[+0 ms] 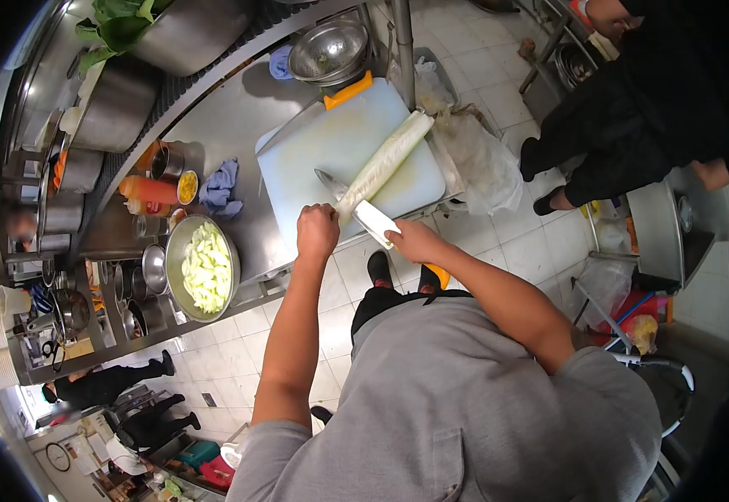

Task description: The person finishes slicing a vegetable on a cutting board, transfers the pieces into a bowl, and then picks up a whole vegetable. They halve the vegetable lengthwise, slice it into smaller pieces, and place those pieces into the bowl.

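A long, pale green halved gourd [388, 157] lies slantwise on the white cutting board [297, 171]. Curled fingers of my left hand [318, 230] press at its near end. My right hand [419, 243] is closed round a knife [374, 221], whose yellow handle end pokes out below the fist. Its broad blade crosses the gourd close to my left fingers, with the tip showing on the far side. Left of the board, a steel bowl [232, 272] holds many pale green slices. A second knife with an orange handle [348, 90] rests along the board's back edge.
A steel colander [328, 52] stands behind the board. Blue cloth [220, 188], an orange-red bottle [148, 191] and small containers sit left of it. A plastic bag [477, 163] hangs off the counter's right end. Another person [624, 125] in dark trousers stands at right.
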`<act>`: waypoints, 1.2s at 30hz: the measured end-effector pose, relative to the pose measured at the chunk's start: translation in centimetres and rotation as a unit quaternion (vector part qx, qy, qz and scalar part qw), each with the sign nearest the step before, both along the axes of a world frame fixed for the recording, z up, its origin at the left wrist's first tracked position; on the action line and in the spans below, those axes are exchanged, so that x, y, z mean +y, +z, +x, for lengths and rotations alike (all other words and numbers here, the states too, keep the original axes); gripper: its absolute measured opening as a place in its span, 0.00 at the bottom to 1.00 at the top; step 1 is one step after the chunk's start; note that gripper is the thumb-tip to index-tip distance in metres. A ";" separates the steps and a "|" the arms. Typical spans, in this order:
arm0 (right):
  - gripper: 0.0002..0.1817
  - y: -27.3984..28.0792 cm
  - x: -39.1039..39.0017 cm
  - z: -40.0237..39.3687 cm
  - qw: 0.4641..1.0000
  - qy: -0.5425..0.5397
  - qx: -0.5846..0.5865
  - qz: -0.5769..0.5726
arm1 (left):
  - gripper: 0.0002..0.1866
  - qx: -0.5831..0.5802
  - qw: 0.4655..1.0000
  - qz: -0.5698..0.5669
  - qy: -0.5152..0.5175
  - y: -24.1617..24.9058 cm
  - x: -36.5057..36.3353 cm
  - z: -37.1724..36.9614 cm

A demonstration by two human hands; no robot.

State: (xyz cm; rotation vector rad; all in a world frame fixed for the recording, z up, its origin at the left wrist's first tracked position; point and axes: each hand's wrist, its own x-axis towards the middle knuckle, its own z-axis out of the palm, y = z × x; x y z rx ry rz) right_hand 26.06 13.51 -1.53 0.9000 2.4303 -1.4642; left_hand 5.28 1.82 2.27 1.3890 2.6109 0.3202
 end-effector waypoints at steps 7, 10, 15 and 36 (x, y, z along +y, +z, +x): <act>0.26 1.4 -0.2 1.0 0.999 0.035 -0.026 -0.011 | 0.08 0.003 1.000 -0.004 0.015 0.2 0.1 0.6; 0.27 2.4 -0.3 0.5 0.997 0.035 -0.038 -0.049 | 0.07 0.029 1.000 -0.003 -0.008 0.2 0.2 0.6; 0.24 2.3 -0.1 2.6 0.997 0.061 -0.014 -0.044 | 0.07 0.053 0.996 -0.047 -0.052 0.0 0.8 0.2; 0.20 5.1 3.8 15.7 0.996 0.057 -0.042 0.046 | 0.23 -0.102 0.992 -0.040 -0.064 5.5 11.9 -5.4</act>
